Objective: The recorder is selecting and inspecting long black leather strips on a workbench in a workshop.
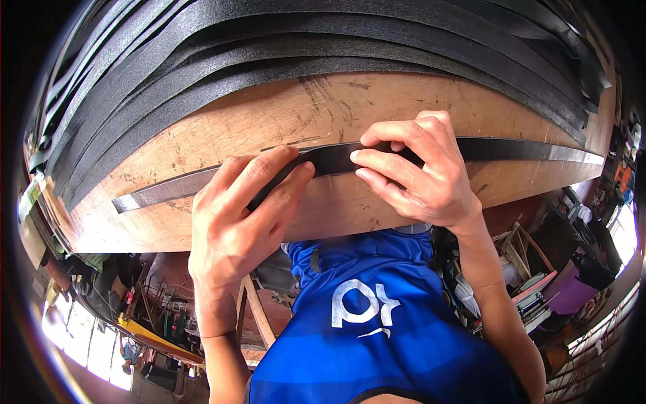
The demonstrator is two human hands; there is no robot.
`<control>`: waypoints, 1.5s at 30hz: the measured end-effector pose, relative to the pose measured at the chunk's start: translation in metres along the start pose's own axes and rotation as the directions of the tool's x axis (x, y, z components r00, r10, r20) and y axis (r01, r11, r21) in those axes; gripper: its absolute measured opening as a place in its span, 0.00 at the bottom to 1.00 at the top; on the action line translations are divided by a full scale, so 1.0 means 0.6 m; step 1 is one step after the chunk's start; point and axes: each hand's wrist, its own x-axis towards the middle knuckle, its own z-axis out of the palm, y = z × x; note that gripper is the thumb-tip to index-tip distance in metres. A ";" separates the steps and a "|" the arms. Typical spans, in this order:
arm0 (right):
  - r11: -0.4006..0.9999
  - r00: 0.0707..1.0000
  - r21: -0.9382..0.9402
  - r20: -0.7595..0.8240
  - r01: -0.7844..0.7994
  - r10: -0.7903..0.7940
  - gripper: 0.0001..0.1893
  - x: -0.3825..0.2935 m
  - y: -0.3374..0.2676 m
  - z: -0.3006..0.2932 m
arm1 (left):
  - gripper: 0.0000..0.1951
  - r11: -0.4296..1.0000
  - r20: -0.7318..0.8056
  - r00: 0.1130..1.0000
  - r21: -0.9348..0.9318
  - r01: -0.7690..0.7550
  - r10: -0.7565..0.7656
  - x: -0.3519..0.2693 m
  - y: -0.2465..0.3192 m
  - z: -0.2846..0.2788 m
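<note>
A long black strap, seemingly leather (pixel 525 150), lies across a wooden tabletop (pixel 353 108) near its front edge. My left hand (pixel 247 202) grips the strap left of the middle, between thumb and fingers, where the strap is turned up or twisted. My right hand (pixel 419 166) is on the strap right of the middle, fingers bent and fingertips touching it; its palm side is partly hidden. The strap's left end (pixel 131 202) shows a greyer, duller face, and its right end reaches the table's right side.
Many wide black strips (pixel 323 45) lie in overlapping layers along the far side of the table. A purple container (pixel 568 293) and piled items stand at the lower right. A yellow-edged board (pixel 156 341) and clutter are at the lower left, with a distant person (pixel 130 352).
</note>
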 end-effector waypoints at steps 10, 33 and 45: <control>1.000 1.000 0.022 0.019 -0.013 0.012 0.14 0.015 -0.009 0.009 | 0.19 0.999 -0.030 0.999 0.019 -0.027 0.028 0.002 -0.002 0.007; 0.998 1.000 0.066 -0.016 0.022 -0.021 0.13 0.029 -0.010 0.032 | 0.19 1.000 -0.042 0.999 0.001 -0.019 0.019 -0.007 -0.010 0.015; 0.949 0.977 -0.272 0.096 -0.160 0.192 0.42 -0.028 -0.065 0.071 | 0.24 0.992 -0.034 0.996 0.106 -0.073 0.077 -0.006 -0.013 0.016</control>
